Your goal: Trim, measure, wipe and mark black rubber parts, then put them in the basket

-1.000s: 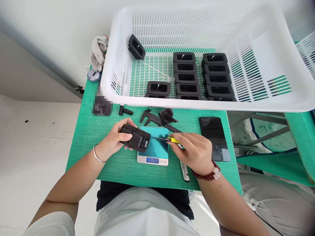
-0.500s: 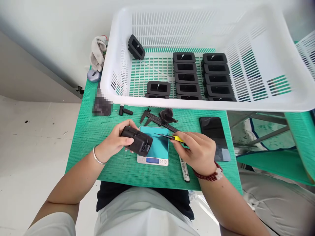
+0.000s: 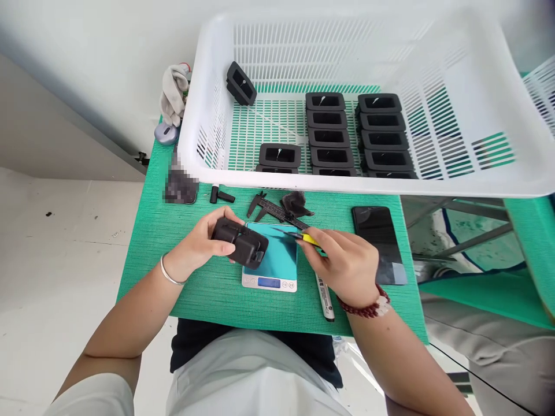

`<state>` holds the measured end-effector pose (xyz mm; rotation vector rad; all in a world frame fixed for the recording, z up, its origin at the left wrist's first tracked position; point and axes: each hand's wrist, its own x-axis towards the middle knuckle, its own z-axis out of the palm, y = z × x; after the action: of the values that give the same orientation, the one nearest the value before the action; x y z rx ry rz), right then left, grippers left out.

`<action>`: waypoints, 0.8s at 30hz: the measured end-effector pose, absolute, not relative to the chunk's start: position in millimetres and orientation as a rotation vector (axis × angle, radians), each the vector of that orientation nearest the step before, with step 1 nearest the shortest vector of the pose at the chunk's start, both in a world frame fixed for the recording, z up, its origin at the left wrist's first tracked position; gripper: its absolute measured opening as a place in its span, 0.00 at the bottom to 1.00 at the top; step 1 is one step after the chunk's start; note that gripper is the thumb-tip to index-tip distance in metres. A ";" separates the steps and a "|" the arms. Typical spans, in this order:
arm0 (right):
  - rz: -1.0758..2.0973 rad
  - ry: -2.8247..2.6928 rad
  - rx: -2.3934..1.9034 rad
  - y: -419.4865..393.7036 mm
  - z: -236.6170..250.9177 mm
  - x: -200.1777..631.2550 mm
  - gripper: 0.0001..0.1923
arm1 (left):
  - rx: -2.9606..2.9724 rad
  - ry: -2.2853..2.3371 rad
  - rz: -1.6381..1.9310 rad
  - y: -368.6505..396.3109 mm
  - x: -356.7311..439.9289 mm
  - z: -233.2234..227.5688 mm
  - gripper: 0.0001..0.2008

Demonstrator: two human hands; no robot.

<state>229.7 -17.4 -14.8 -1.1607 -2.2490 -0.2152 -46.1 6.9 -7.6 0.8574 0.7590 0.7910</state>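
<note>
My left hand (image 3: 212, 235) is closed around a black moulded plastic part (image 3: 241, 242), tilted, its stepped side turned up. It is held above the left side of a small digital scale (image 3: 281, 260) with a shiny blue-green plate. In my right hand (image 3: 347, 263) is a craft knife with a yellow handle (image 3: 309, 238); its thin blade points left toward the black part, a short gap apart. Under the right hand lies a white marker pen (image 3: 325, 300), partly covered. A black caliper (image 3: 273, 209) rests just behind the scale, beside a dark crumpled scrap (image 3: 296, 203).
A white slatted basket (image 3: 347, 184) at the back holds rows of similar black parts (image 3: 328, 137). A dark phone (image 3: 379, 240) lies on the green mat at right. Small black pieces (image 3: 221, 195), a grey-blue case (image 3: 166, 133) and a glove (image 3: 174, 95) are at left.
The black part has turned slightly in my left hand and risen a little. The knife in my right hand has shifted slightly left. Beyond the table at right, grey-clothed legs have moved.
</note>
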 end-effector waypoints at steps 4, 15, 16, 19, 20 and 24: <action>-0.234 -2.156 -1.213 -15.5 -14.6 233.3 0.03 | 0.875 0.792 0.802 7.7 -44.2 -5.1 0.25; -0.043 -2.308 -1.017 -19.3 -11.2 220.1 0.05 | 0.643 0.841 0.919 7.1 -39.8 -7.3 0.28; -0.029 -2.314 -1.008 -20.1 -11.2 218.7 0.05 | 0.625 0.846 0.936 6.9 -39.0 -7.8 0.29; -0.013 -2.325 -0.987 -22.0 -11.5 215.2 0.06 | 0.591 0.865 0.970 6.7 -37.1 -10.3 0.27; -0.024 -2.326 -0.988 -22.1 -11.7 214.8 0.06 | 0.583 0.872 0.973 6.7 -36.7 -11.2 0.26; -0.140 -2.297 -1.089 -19.5 -12.6 218.2 0.05 | 0.576 0.886 0.977 6.3 -37.1 -13.2 0.23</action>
<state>218.2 -19.5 -12.6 -1.0891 -2.2974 -0.1399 -37.1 6.3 -13.2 0.5756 0.8862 0.9767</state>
